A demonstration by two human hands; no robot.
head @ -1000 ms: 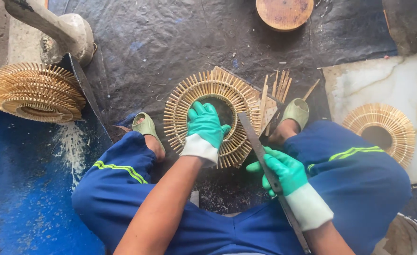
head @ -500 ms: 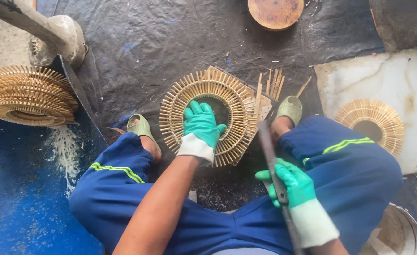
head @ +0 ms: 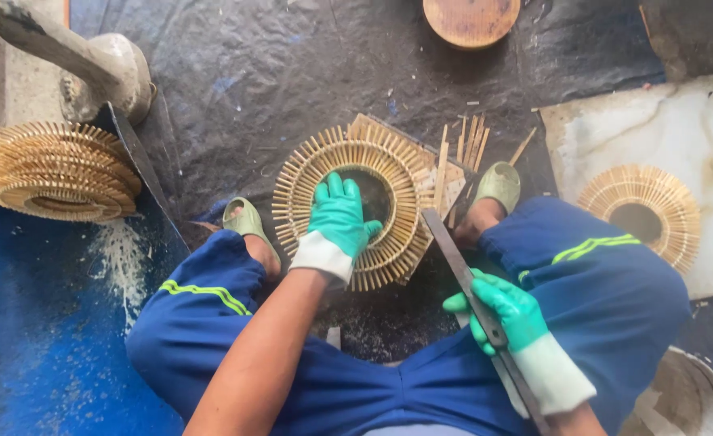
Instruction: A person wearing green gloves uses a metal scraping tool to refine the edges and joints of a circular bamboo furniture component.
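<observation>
A round wheel of bamboo sticks (head: 389,161) lies on the dark plastic sheet between my feet. My left hand (head: 338,216), in a green glove, presses flat on its near rim beside the centre hole. My right hand (head: 508,311), also gloved green, grips the handle of a long flat blade (head: 447,238). The blade's tip points up-left and ends just beside the wheel's right edge. A few loose bamboo sticks (head: 468,144) lie behind the wheel on the right.
A stack of finished stick wheels (head: 53,173) sits at left. Another wheel (head: 641,211) lies on a pale slab (head: 655,121) at right. A round wooden disc (head: 471,18) is at top, a metal bowl (head: 683,396) at bottom right, sawdust (head: 118,258) on blue sheeting.
My right hand has drawn the blade back toward my lap, away from the wheel's right edge. My left hand stays pressed on the wheel.
</observation>
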